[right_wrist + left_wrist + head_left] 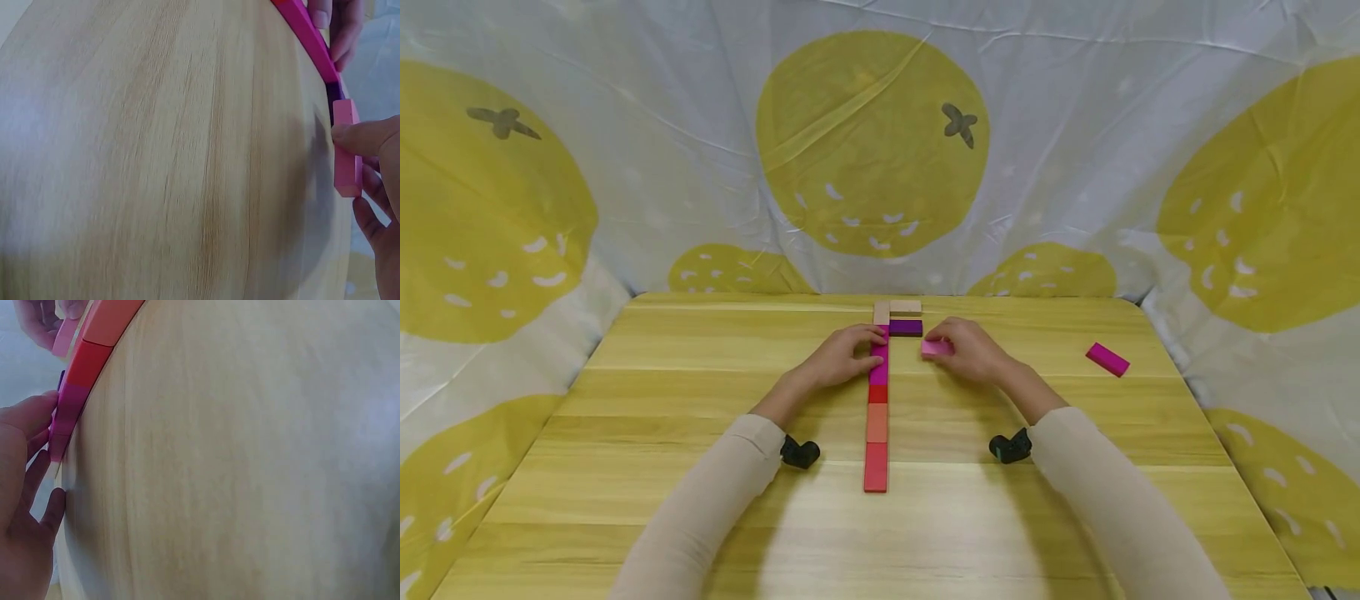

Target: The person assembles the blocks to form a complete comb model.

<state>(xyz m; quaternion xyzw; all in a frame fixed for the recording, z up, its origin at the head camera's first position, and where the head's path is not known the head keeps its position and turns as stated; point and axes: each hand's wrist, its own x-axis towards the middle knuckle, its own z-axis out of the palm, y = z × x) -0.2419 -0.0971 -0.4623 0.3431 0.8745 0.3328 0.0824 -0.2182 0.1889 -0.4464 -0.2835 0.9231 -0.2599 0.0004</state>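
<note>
A straight line of flat wooden blocks runs down the middle of the table in the head view. From the far end come a tan block (882, 313), magenta blocks (878, 375), a red block (877, 393), a salmon block (877, 423) and a coral-red block (876, 467). My left hand (842, 354) rests its fingertips and thumb at the magenta part. To the right, my right hand (973, 350) pinches a pink block (345, 165) between thumb and fingers. Just beyond that block, a dark purple block (906, 327) juts rightward from the line.
Another tan block (906, 307) juts right at the line's far end, near the table's back edge. A loose magenta block (1107, 359) lies toward the right side. Patterned cloth (880, 275) hangs behind the wooden table (647, 467) and along its sides.
</note>
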